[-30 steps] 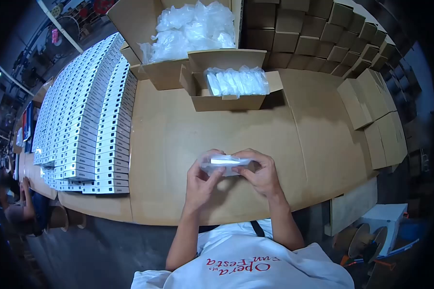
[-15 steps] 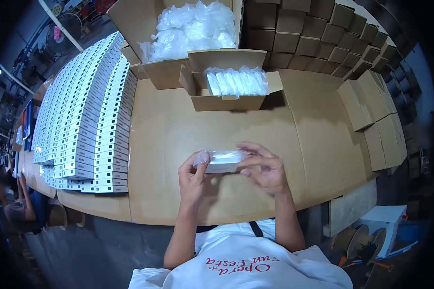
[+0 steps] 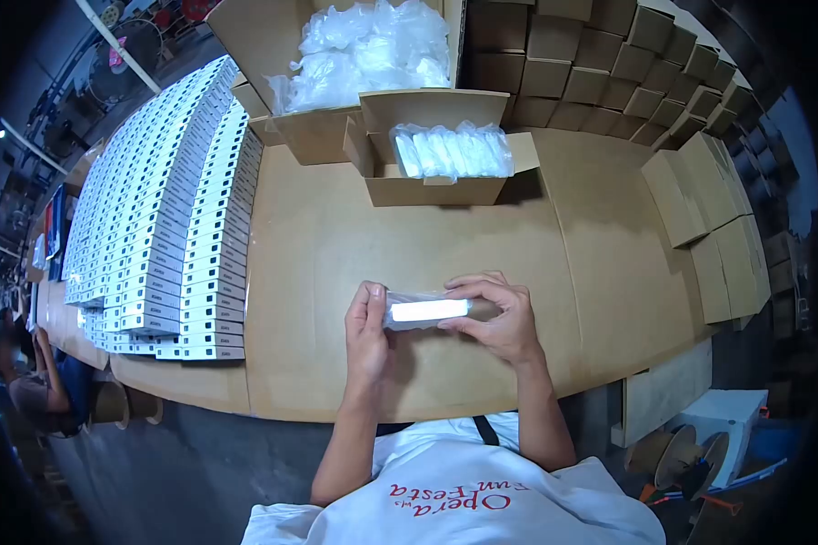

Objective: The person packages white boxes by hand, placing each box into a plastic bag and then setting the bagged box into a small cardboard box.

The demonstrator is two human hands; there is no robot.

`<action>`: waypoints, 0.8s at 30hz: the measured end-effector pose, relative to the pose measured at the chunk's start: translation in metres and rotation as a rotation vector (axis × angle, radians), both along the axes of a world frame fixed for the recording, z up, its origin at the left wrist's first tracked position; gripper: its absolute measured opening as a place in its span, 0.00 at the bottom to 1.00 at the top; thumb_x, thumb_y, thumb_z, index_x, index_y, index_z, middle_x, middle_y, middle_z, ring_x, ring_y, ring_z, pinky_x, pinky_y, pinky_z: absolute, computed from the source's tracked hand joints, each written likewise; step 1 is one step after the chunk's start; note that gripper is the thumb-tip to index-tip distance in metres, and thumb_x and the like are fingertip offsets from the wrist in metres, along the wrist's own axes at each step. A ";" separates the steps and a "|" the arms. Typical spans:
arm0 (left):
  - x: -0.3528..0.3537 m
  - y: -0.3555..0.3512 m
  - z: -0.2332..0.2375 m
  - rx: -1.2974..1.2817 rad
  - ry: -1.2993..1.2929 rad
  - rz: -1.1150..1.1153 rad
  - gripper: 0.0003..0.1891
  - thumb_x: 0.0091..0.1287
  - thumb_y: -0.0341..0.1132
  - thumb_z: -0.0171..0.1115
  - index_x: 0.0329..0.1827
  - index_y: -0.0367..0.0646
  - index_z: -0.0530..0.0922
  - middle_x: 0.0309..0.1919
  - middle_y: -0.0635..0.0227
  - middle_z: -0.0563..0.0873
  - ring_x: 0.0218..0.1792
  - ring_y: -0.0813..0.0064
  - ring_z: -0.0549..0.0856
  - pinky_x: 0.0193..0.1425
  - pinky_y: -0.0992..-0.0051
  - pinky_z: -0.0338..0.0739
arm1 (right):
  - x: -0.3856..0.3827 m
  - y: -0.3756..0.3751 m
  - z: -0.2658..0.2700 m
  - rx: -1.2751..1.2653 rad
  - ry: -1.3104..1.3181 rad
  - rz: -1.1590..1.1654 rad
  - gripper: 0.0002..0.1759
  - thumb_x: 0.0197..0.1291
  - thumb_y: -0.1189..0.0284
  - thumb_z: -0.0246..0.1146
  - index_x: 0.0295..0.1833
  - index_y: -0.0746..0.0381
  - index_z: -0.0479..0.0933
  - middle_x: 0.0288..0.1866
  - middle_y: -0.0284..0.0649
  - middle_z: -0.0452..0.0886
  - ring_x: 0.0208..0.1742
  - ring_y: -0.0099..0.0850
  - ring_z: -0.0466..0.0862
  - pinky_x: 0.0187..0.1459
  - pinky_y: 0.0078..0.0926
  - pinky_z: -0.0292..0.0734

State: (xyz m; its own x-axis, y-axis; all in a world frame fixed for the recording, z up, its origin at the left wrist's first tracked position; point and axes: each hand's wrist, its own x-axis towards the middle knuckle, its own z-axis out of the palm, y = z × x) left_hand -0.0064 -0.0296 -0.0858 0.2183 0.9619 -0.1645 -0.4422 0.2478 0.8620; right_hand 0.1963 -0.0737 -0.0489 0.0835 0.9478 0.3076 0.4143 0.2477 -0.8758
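A small white box in a clear plastic bag is held level above the cardboard-covered table. My left hand grips its left end, thumb on the near side. At the right end, my right hand pinches the box and bag between thumb and fingers. Light glares off the box's near face, so any print there cannot be read. Beyond my hands stands an open carton with a row of similar bagged white boxes standing in it.
Tall stacks of white boxes fill the table's left side. A large carton of clear plastic bags stands at the back. Brown cartons are piled behind on the right, with more cartons at the right edge. Another person is far left.
My right hand has closed from spread fingers onto the bagged box's right end. The box has turned so its bright face shows. The view has shifted slightly.
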 end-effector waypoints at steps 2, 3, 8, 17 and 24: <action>-0.002 -0.001 0.001 -0.068 -0.028 0.005 0.13 0.85 0.43 0.51 0.42 0.46 0.73 0.38 0.68 0.84 0.35 0.83 0.85 0.35 0.76 0.87 | 0.001 -0.001 0.000 0.008 -0.007 -0.025 0.19 0.40 0.73 0.86 0.41 0.61 0.89 0.48 0.42 0.91 0.52 0.38 0.88 0.58 0.36 0.81; -0.004 -0.002 0.004 -0.060 -0.020 -0.022 0.13 0.85 0.43 0.50 0.42 0.46 0.73 0.39 0.67 0.85 0.35 0.83 0.86 0.34 0.78 0.86 | 0.002 0.000 0.000 0.013 -0.011 -0.034 0.19 0.40 0.72 0.86 0.40 0.61 0.88 0.48 0.42 0.91 0.53 0.38 0.88 0.58 0.36 0.81; -0.016 0.003 0.023 0.498 0.518 0.124 0.13 0.78 0.39 0.62 0.57 0.41 0.75 0.46 0.63 0.87 0.56 0.71 0.85 0.59 0.69 0.80 | 0.010 -0.003 0.006 -0.005 -0.080 -0.061 0.19 0.40 0.71 0.86 0.40 0.60 0.87 0.55 0.43 0.89 0.59 0.41 0.85 0.61 0.39 0.79; -0.021 0.010 0.053 0.990 0.811 -0.242 0.22 0.57 0.33 0.80 0.55 0.45 0.85 0.47 0.71 0.91 0.58 0.64 0.85 0.79 0.45 0.62 | 0.003 -0.007 0.019 0.057 -0.187 0.042 0.17 0.41 0.71 0.84 0.40 0.60 0.88 0.62 0.42 0.86 0.67 0.45 0.81 0.67 0.43 0.75; -0.029 0.019 0.041 0.890 0.712 -0.294 0.24 0.57 0.32 0.79 0.57 0.43 0.81 0.49 0.67 0.89 0.55 0.63 0.88 0.83 0.43 0.57 | -0.001 -0.009 0.041 0.095 -0.289 0.105 0.15 0.48 0.75 0.81 0.41 0.62 0.86 0.49 0.39 0.86 0.50 0.41 0.85 0.51 0.39 0.81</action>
State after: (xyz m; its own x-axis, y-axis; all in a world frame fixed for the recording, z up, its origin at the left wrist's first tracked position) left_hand -0.0354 -0.0102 -0.0446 0.5811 0.7271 0.3656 0.1826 -0.5543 0.8121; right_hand 0.1953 -0.0825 -0.0074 -0.1169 0.9125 0.3920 0.6105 0.3774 -0.6963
